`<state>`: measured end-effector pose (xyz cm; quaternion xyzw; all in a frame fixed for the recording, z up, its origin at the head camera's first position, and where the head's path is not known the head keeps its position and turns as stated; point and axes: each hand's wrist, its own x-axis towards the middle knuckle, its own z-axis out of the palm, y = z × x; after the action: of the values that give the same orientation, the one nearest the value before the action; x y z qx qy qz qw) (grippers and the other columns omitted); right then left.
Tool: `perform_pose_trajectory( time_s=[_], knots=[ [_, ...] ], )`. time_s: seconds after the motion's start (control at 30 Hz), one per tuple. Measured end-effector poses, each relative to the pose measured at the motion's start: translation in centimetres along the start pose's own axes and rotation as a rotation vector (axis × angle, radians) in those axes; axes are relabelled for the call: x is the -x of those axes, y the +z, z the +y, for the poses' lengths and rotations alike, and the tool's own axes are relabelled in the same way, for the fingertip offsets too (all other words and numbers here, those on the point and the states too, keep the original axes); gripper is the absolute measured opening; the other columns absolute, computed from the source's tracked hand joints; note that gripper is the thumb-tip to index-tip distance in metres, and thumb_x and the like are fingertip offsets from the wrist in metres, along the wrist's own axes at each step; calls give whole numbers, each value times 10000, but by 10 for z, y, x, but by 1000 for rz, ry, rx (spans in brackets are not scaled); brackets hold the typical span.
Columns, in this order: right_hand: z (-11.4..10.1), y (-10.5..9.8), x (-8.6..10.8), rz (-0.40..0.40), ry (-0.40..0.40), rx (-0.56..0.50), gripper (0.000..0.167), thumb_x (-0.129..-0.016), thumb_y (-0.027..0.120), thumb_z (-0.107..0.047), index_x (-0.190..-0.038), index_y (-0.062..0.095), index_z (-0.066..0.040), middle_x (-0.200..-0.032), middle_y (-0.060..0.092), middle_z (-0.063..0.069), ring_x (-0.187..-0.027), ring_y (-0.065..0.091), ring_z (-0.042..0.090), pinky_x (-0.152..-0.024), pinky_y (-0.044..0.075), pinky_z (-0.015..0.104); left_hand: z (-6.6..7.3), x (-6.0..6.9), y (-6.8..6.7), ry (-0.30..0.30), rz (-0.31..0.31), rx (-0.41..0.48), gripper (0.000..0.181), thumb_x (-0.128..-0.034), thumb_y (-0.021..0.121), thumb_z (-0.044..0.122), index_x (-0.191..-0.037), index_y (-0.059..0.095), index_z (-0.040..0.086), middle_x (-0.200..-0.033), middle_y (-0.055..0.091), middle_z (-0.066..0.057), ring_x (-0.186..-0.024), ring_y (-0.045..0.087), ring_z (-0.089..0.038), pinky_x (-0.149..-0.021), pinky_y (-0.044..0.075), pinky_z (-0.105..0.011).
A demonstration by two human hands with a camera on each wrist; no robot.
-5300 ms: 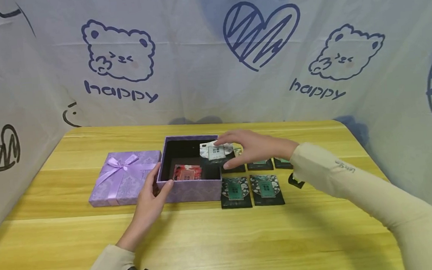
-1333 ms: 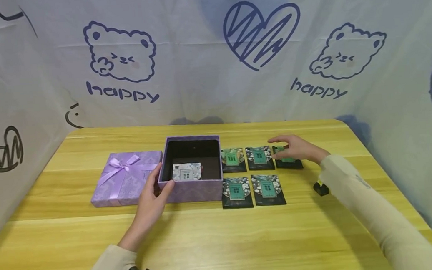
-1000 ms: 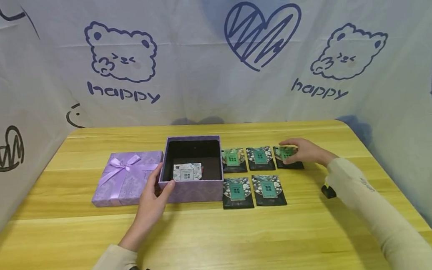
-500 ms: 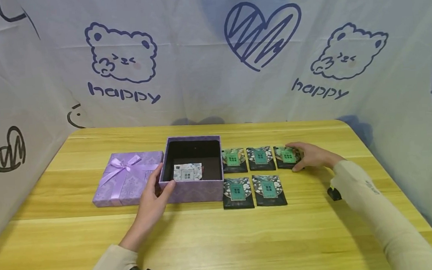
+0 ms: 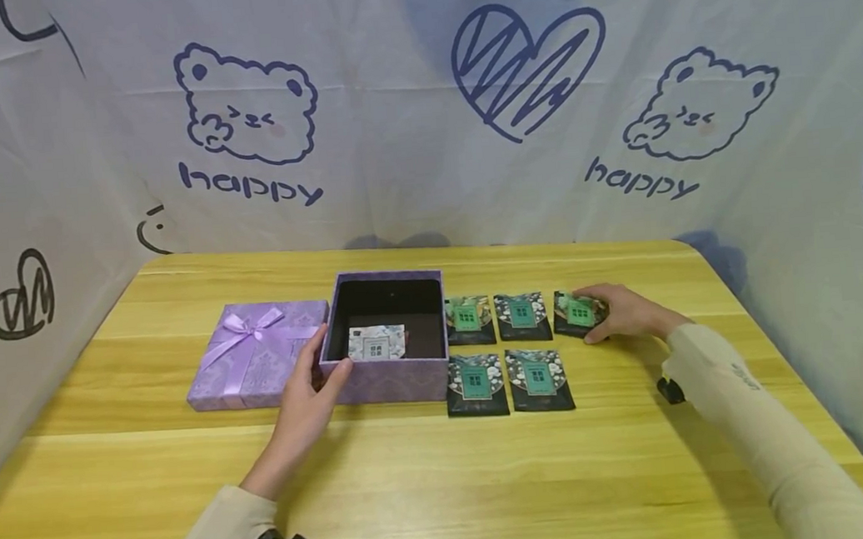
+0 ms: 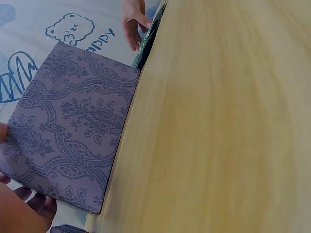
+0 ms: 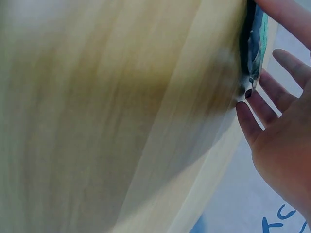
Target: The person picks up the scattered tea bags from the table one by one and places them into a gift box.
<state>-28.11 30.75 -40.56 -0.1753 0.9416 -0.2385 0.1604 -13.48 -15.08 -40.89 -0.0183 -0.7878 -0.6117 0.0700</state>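
At the front left corner of the open purple box (image 5: 394,382), my left hand (image 5: 308,412) grips the walls, thumb in front and fingers along the left side. The left wrist view shows this hand (image 6: 22,211) below the patterned box wall (image 6: 73,121). My right hand (image 5: 628,312) holds the right edge of the green-labelled black packet (image 5: 576,313) at the row's right end, thumb nearer the front. In the right wrist view several fingertips of the hand (image 7: 284,131) meet the packet (image 7: 254,43). A whitish packet (image 5: 377,345) lies inside the box.
The purple lid (image 5: 261,361) with its ribbon bow lies left of the box. Right of the box are more dark packets, such as the back one (image 5: 522,316) and the front one (image 5: 539,380). A drawn-on curtain (image 5: 395,172) stands behind the table (image 5: 447,485).
My right hand came from the box to the rightmost packet, which has since turned slightly and shifted right. The whitish packet now lies where a red one showed. My left hand keeps its place.
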Motion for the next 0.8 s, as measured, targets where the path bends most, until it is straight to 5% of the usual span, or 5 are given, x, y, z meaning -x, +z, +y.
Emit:
perform_pose_trajectory(
  time_s=[0.8],
  knots=[
    [-15, -8, 10, 80, -14, 50, 808, -811, 769, -276, -1454, 374, 16, -1455, 309, 323, -1317, 247, 510, -1025, 197, 694, 2, 0, -1, 0, -2, -3, 608, -975, 582, 120, -1504, 295, 33, -1388, 459, -262, -1034, 520, -250, -804, 445, -160]
  ],
)
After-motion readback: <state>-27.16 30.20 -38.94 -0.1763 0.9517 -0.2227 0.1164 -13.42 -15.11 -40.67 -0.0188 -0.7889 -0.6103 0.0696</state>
